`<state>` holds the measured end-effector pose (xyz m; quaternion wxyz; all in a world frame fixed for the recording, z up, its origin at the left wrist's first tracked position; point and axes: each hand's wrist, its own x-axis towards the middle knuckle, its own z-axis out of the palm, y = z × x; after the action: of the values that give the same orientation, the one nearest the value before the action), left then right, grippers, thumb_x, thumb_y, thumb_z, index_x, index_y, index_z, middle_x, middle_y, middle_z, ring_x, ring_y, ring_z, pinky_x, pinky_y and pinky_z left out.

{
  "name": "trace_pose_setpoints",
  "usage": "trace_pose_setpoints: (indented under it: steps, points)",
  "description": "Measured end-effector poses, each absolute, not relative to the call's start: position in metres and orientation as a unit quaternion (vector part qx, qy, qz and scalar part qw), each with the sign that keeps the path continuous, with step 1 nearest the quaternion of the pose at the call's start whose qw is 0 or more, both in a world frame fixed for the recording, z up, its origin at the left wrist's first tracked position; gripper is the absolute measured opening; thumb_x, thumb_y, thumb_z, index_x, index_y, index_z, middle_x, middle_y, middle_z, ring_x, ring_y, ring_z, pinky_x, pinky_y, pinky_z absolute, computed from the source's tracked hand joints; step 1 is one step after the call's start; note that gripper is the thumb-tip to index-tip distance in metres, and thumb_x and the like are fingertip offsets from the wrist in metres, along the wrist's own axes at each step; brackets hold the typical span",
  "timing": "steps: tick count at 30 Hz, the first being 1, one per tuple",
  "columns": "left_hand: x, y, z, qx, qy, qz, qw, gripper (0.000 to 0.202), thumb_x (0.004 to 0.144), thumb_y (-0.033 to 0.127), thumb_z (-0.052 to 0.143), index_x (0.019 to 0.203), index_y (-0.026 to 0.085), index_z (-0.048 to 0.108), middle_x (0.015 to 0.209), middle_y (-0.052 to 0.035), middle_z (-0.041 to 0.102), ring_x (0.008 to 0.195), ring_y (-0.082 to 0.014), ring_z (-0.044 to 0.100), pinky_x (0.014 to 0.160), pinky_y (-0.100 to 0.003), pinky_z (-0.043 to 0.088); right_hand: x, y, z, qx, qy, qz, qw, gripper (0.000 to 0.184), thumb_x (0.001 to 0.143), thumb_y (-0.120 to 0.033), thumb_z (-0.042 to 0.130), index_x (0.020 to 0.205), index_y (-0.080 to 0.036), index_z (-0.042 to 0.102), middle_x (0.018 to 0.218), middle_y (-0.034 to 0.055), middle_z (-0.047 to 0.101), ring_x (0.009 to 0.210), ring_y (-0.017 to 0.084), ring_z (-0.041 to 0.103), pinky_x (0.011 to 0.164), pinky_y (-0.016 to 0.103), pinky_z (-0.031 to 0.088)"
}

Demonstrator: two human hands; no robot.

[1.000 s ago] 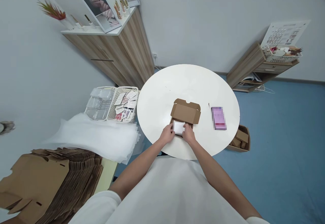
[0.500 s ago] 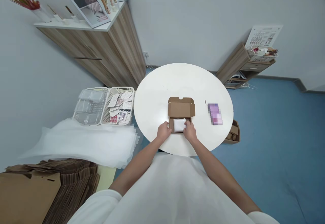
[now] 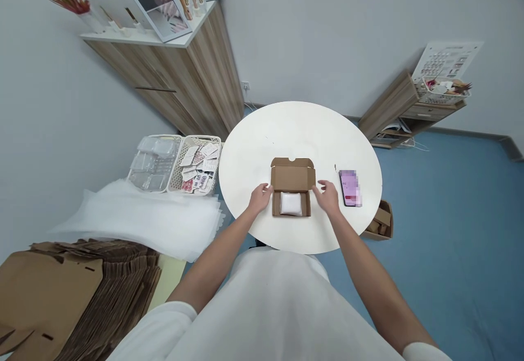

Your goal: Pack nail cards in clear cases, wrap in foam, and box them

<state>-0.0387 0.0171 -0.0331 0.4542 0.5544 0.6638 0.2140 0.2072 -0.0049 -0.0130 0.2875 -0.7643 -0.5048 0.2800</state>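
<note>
The box (image 3: pixel 306 205) stands open on the surface (image 3: pixel 295 132), its lid (image 3: pixel 292 177) tipped back, a white packet (image 3: pixel 291 204) lying inside it. Left of the box, the left hand (image 3: pixel 260 197) is half curled at the lid's edge; whether it grips, I cannot tell. Right of the box, the right hand (image 3: pixel 327 196) is loosely spread, thumb by the lid's side flap, with nothing in its grasp. Uneven pressure from the two hands could fold a side flap crookedly or twist the box. A jolt could slide the packet into the bare gaps beside it. Farther right of the box, the phone (image 3: pixel 350 188) lies near enough for that hand to knock.
</note>
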Motion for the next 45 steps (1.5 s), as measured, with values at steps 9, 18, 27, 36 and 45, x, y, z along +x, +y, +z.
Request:
trace_pose_setpoints:
  steps: [9, 18, 27, 36, 45]
  points:
    - [-0.024, 0.045, -0.019, 0.371, 0.605, 0.285, 0.645, 0.062, 0.081, 0.06, 0.023, 0.117, 0.015, 0.045, 0.116, -0.014, 0.052, 0.1, -0.0219, 0.053, 0.081, -0.032, 0.042, 0.215, 0.039, -0.01, -0.588, -0.349, 0.636, 0.359, 0.05, 0.075, -0.063, 0.029, 0.105, -0.031, 0.054, 0.116, -0.0012, 0.054, 0.106, 0.019, 0.047, 0.086, 0.035, 0.037]
    - [-0.038, 0.045, -0.013, 0.337, 0.522, 0.314, 0.718, 0.072, 0.076, 0.067, 0.006, 0.122, 0.025, 0.042, 0.125, -0.0063, 0.044, 0.118, -0.0238, 0.039, 0.093, -0.035, 0.035, 0.22, 0.026, -0.01, -0.497, -0.332, 0.682, 0.422, 0.041, 0.077, -0.051, 0.033, 0.107, -0.034, 0.054, 0.125, -0.0072, 0.046, 0.119, 0.018, 0.034, 0.098, 0.036, 0.028]
    - [-0.053, 0.031, -0.01, 0.436, 0.556, 0.212, 0.675, 0.067, 0.077, 0.066, 0.011, 0.118, 0.023, 0.043, 0.124, -0.0091, 0.047, 0.112, -0.0215, 0.045, 0.082, -0.031, 0.04, 0.226, 0.006, -0.005, -0.57, -0.347, 0.665, 0.334, 0.055, 0.076, -0.063, 0.029, 0.104, -0.025, 0.057, 0.11, 0.0039, 0.055, 0.1, 0.02, 0.052, 0.09, 0.035, 0.038]
    - [-0.042, 0.014, -0.013, 0.489, 0.556, 0.196, 0.643, 0.045, 0.073, 0.049, 0.05, 0.109, 0.023, 0.045, 0.118, -0.008, 0.05, 0.091, -0.0169, 0.057, 0.069, -0.027, 0.043, 0.216, 0.0, 0.014, -0.625, -0.414, 0.618, 0.238, 0.044, 0.074, -0.044, 0.05, 0.112, -0.024, 0.049, 0.11, 0.0065, 0.055, 0.085, 0.018, 0.06, 0.074, 0.031, 0.046]
    - [-0.036, -0.016, -0.043, 0.564, 0.668, 0.148, 0.463, 0.058, 0.067, 0.032, 0.058, 0.119, 0.016, 0.038, 0.117, -0.0144, 0.049, 0.105, -0.0245, 0.049, 0.081, -0.033, 0.04, 0.211, -0.032, -0.037, -0.724, -0.48, 0.467, 0.166, 0.051, 0.066, -0.038, 0.054, 0.113, -0.02, 0.047, 0.099, 0.006, 0.059, 0.088, 0.018, 0.056, 0.072, 0.031, 0.043]
